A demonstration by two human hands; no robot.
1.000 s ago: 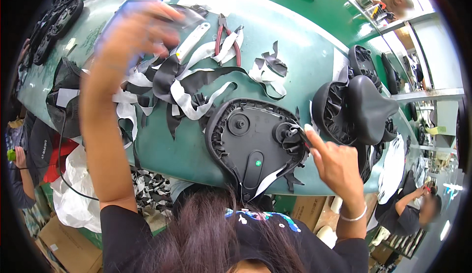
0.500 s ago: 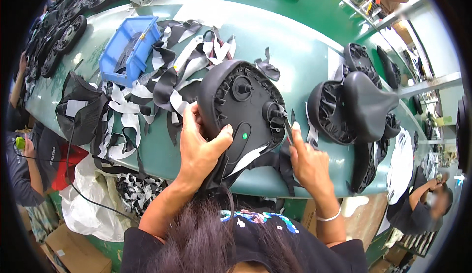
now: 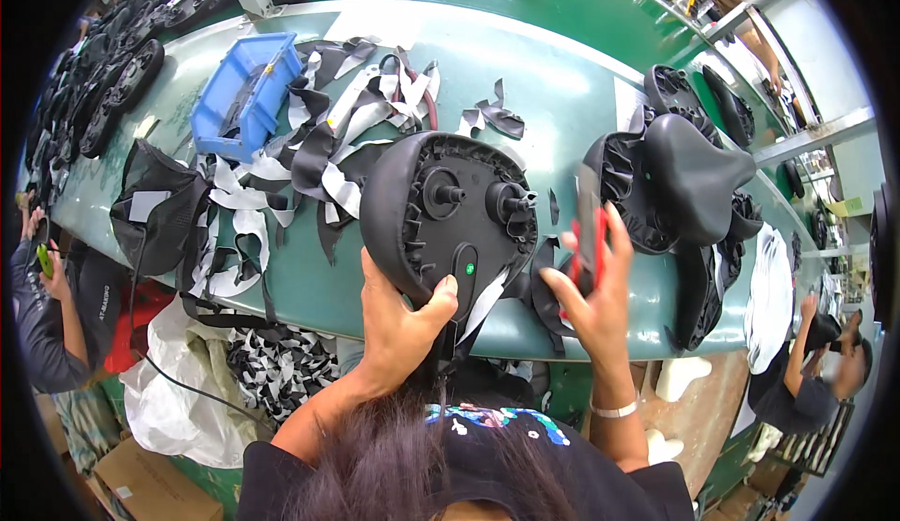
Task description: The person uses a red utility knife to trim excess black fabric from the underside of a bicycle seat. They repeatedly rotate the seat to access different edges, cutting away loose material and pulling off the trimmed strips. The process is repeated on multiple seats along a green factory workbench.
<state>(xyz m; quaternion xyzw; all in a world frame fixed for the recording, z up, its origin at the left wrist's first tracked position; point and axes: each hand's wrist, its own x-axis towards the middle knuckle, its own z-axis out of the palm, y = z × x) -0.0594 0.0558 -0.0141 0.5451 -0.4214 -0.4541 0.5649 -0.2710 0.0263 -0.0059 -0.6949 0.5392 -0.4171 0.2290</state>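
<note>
A black bicycle saddle (image 3: 441, 240) is held upside down over the table's near edge. Its underside shows two posts, a small green dot and gathered cover material along the rim. My left hand (image 3: 403, 319) is closed on its left near side, thumb over the underside, fingers mostly hidden beneath. To the right of the saddle, my right hand (image 3: 605, 301) grips a red-handled cutting tool (image 3: 589, 254), its grey blade pointing away from me. Motion smears the tool, so I cannot tell its exact kind. It is apart from the saddle. Black cover material (image 3: 548, 301) hangs beside that hand.
Black and white scraps (image 3: 323, 179) lie left of the saddle, near a blue bin (image 3: 246, 99). More saddles (image 3: 698, 188) are stacked on the right. A black mesh piece (image 3: 155, 207) lies at left. People work at both sides; a white sack (image 3: 178, 380) stands below.
My right hand has pulled back from the saddle's right side and raised the tool, showing its red handle. The saddle has shifted slightly left and toward me, and a scrap beyond it lies differently.
</note>
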